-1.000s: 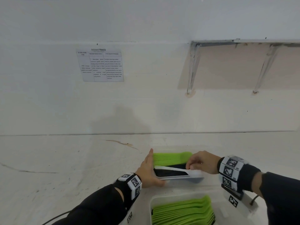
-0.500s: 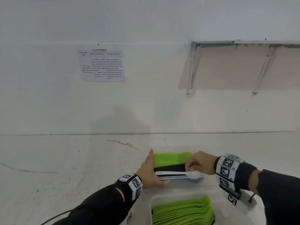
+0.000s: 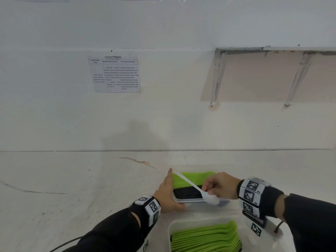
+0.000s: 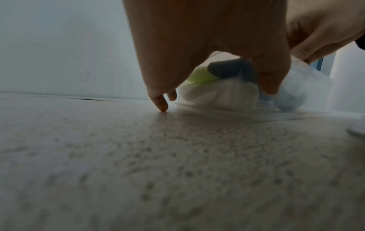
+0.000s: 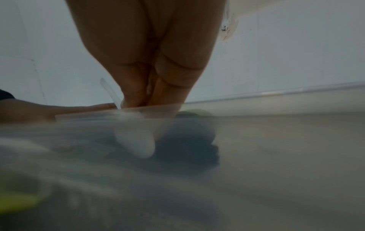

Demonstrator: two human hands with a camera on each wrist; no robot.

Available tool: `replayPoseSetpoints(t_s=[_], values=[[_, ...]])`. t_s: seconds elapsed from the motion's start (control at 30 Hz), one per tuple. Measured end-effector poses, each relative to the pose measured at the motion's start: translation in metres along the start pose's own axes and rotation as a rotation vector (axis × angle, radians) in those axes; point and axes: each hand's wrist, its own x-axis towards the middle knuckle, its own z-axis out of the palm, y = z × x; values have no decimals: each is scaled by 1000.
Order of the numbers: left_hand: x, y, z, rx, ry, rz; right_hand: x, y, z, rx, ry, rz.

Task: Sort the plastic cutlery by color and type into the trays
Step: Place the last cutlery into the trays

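Observation:
A clear far tray holds a stack of green cutlery and, nearer me, black cutlery. My right hand pinches a white spoon near its bowl. The bowl dips at the tray's near right corner and the handle slants up to the far left. In the right wrist view the spoon bowl shows blurred through the tray wall under my right hand. My left hand lies with straight fingers against the tray's left end; in the left wrist view its fingers touch the table.
A second clear tray filled with green cutlery stands close to me, between my forearms. The white table stretches left and back to the wall, where a printed sheet hangs.
The white spoon lay level along the far tray's near rim; now its handle is swung up toward the far left with the bowl low. My left hand has stayed put.

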Motion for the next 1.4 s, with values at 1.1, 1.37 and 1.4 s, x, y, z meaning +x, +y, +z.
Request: replayPoseSetpoints(t_s=[1.1,1.37,1.4], values=[[-2,-1,0,-28,-31,-7,-9,7,-17,-354,-64,-52],[-2,0,-1,-29,-32,-28,-11,23,-25,-302,-97,417],[-2,0,0,-29,-33,-27,-11,22,-23,-320,-128,437]])
